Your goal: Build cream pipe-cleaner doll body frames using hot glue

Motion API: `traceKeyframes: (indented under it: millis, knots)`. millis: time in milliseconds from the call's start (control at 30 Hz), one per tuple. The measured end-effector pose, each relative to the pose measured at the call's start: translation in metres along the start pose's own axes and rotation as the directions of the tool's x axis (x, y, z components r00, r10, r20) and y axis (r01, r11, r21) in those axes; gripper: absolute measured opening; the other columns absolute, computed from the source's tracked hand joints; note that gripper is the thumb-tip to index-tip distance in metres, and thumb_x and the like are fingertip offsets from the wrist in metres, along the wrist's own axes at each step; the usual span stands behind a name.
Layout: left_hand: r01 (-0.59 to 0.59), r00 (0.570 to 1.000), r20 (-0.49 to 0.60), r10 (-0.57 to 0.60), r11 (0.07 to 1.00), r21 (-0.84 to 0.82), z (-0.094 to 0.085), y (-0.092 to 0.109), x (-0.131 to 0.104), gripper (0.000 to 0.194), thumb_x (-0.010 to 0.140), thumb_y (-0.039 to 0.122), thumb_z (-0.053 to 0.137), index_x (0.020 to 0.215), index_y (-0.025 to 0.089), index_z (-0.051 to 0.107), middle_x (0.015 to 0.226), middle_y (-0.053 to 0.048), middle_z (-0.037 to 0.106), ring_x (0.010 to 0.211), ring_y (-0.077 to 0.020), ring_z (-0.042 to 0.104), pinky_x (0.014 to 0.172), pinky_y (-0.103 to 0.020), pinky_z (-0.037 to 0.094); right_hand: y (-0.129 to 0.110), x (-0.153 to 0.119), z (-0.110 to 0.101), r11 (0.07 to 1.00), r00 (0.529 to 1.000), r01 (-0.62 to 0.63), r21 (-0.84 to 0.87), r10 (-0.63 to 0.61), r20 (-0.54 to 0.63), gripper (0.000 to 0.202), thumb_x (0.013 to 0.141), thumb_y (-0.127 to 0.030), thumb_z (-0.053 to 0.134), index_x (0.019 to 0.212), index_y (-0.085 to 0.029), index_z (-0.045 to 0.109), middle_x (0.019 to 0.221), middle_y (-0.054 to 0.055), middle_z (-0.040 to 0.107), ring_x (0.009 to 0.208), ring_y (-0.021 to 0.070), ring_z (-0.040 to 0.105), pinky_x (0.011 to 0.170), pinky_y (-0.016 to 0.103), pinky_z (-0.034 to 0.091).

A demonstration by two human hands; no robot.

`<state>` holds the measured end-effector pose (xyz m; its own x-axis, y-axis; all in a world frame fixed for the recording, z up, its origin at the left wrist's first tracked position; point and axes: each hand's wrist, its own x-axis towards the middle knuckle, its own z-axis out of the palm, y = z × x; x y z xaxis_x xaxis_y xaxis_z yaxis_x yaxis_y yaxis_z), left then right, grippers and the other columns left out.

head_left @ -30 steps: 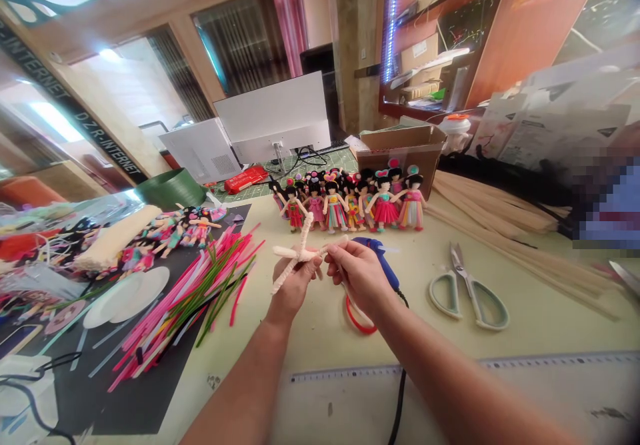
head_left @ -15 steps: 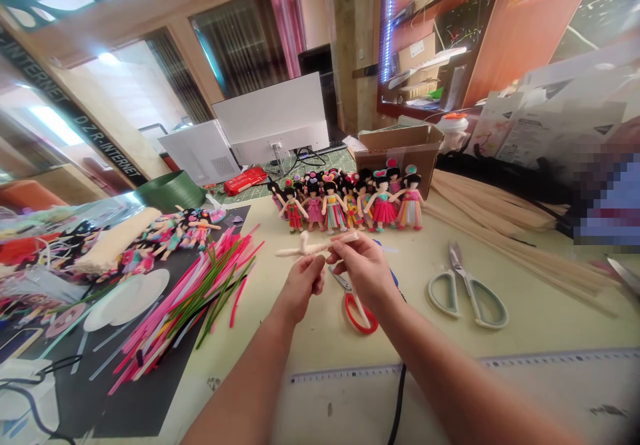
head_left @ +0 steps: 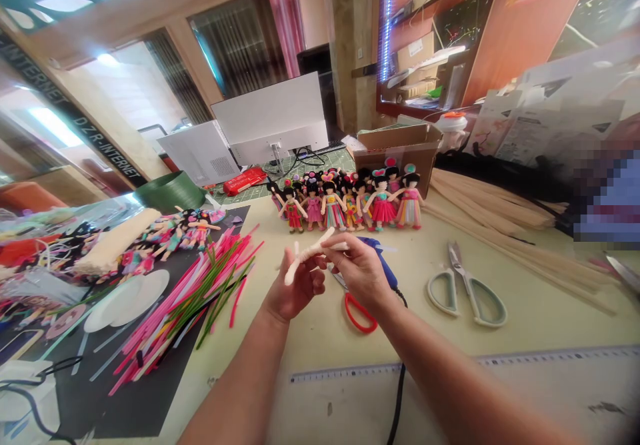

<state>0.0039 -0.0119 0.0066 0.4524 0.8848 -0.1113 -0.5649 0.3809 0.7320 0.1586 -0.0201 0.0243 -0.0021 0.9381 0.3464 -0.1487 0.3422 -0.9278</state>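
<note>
A cream pipe-cleaner figure [head_left: 311,252] with several limbs is held between my hands above the table. My right hand [head_left: 357,268] pinches its right end between thumb and fingers. My left hand [head_left: 295,288] has its fingers curled round the left part, thumb up beside it. Red-handled scissors [head_left: 360,315] lie beneath my right hand, their blades partly hidden. A blue tool [head_left: 385,265] with a black cable lies just behind that hand. Several small dolls [head_left: 333,208] in colourful skirts stand together beyond my hands.
Large grey-handled scissors [head_left: 467,288] lie at the right, near a bundle of cream strips [head_left: 490,208]. Pink and green pipe cleaners [head_left: 185,305] are piled at the left on a black mat [head_left: 165,405]. A ruler [head_left: 550,358] crosses the front; a cardboard box [head_left: 425,158] stands behind the dolls.
The cream figure has turned and tilted, and its limbs now spread apart. My left hand has rolled palm-up and opened somewhat around it. More of the blue tool shows.
</note>
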Motion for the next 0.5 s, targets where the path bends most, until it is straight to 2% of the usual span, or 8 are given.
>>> traceKeyframes:
  millis: [100, 167, 267, 500]
  knots:
    - [-0.038, 0.996, -0.078, 0.037, 0.999, -0.015, 0.0008, -0.001, 0.001, 0.039, 0.079, 0.046, 0.067, 0.102, 0.015, 0.067, 0.08, -0.001, 0.059, 0.058, -0.0056, 0.047, 0.054, -0.02, 0.041, 0.0014, -0.0002, 0.0017, 0.998, 0.998, -0.057, 0.021, 0.056, 0.012, 0.009, 0.083, -0.027, 0.063, 0.088, -0.022, 0.068, 0.075, 0.0, 0.066, 0.07, 0.0141, 0.061, 0.059, 0.025, 0.049]
    - [-0.075, 0.99, -0.119, 0.076, 0.997, 0.014, 0.0016, -0.0012, 0.0013, 0.032, 0.079, 0.037, 0.069, 0.102, 0.015, 0.067, 0.08, -0.001, 0.059, 0.059, -0.0056, 0.049, 0.055, -0.019, 0.042, 0.0006, 0.0006, 0.0019, 0.992, 0.994, -0.106, 0.07, 0.105, 0.009, 0.011, 0.081, -0.03, 0.064, 0.087, -0.021, 0.069, 0.074, 0.001, 0.066, 0.068, 0.0143, 0.061, 0.056, 0.025, 0.049]
    - [-0.127, 0.981, -0.137, 0.139, 0.988, 0.093, 0.0045, -0.0008, 0.0005, 0.033, 0.078, 0.035, 0.071, 0.104, 0.015, 0.067, 0.08, -0.001, 0.058, 0.06, -0.0061, 0.05, 0.056, -0.02, 0.043, -0.0018, 0.0027, 0.0011, 0.973, 0.984, -0.172, 0.157, 0.176, -0.01, 0.016, 0.078, -0.035, 0.069, 0.084, -0.02, 0.068, 0.07, 0.0, 0.065, 0.063, 0.0137, 0.06, 0.052, 0.024, 0.049]
    - [-0.254, 0.952, -0.094, 0.292, 0.922, 0.293, 0.0058, 0.0023, 0.0001, 0.036, 0.074, 0.033, 0.076, 0.104, 0.016, 0.068, 0.08, -0.002, 0.06, 0.062, -0.0079, 0.052, 0.059, -0.023, 0.042, -0.0005, 0.0057, -0.003, 0.903, 0.939, -0.326, 0.279, 0.344, -0.018, 0.023, 0.074, -0.038, 0.073, 0.076, -0.017, 0.063, 0.066, 0.0, 0.061, 0.057, 0.0122, 0.059, 0.047, 0.022, 0.044]
